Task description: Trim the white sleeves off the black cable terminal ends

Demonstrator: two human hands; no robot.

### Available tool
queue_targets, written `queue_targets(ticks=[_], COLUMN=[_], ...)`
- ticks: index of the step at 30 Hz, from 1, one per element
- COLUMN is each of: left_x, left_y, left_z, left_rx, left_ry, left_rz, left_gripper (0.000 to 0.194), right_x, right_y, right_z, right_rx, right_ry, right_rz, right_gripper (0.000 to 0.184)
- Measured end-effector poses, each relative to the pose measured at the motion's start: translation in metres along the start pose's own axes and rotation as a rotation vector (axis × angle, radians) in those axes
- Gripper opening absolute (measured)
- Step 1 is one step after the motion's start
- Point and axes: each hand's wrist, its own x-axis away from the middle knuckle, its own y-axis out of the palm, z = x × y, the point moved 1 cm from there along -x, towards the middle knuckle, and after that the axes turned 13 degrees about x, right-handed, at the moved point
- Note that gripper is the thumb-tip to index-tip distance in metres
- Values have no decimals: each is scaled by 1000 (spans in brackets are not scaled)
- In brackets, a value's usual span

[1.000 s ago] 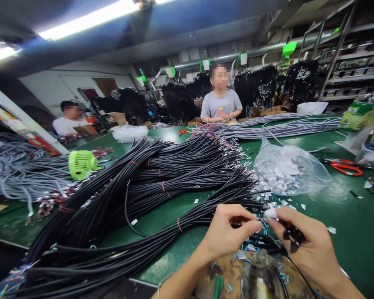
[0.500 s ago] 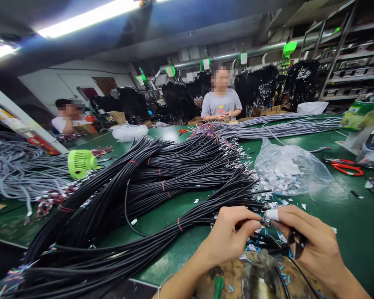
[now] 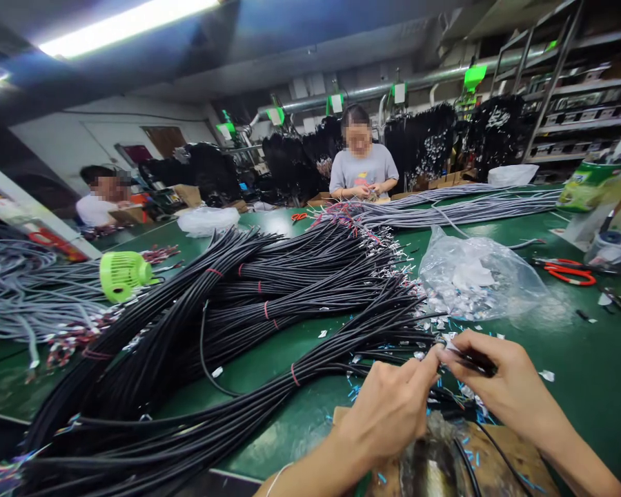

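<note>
Left hand: has turned knuckles-up, fingers pressed together.
Right hand: curled around dark slender object.
Grip: seems readjusted; what is pinched, unclear.

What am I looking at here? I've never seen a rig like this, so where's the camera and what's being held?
There's no machine: these are a person's own left hand and right hand. The one camera sits on their head, looking forward and down.

On the green table lie black cables tied in bundles, grey cables at the back and far left, a fan, a clear bag of scraps and red-handled scissors.

The hands meet at the fingertips; what is between them is too small to tell. The right hand also holds a dark thing, mostly hidden. Two other people sit beyond.
</note>
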Motion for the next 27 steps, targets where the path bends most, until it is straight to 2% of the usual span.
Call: queue_targets(ticks=[3, 7, 9, 12, 14, 15, 19, 22, 24, 27], left_x=[1, -1, -2, -4, -5, -5, -6, -8, -10, -12], left_y=[0, -5, -8, -10, -9, -8, 0, 4, 4, -2], left_z=[1, 3, 4, 3, 3, 3, 2, -1, -5, -8], left_rx=[50, 232, 346, 408, 391, 385, 380, 470, 602, 827], left_ry=[-14, -85, -110, -137, -143, -143, -197, -299, -374, -497], left_rz=[2, 119, 188, 226, 221, 208, 111, 48, 90, 299], left_gripper=[41, 38, 34, 26, 23, 22, 20, 13, 11, 10], right_x=[-1, 2, 4, 5, 4, 4, 7, 12, 15, 15], right_y=[0, 1, -1, -5, -7, -8, -1, 9, 13, 6], right_z=[-3, -9, -10, -10, -8, -7, -2, -6, -11, -18], right_rx=[-89, -142, -129, -99, -76, -58, 94, 163, 94, 18], right_ry=[52, 65, 43, -58, -119, -132, -162, -295, -369, -299], right_rz=[-39, 54, 124, 115, 80, 56, -56, -58, 19, 284], right_gripper=[31, 21, 14, 15, 4, 6, 20, 32, 37, 28])
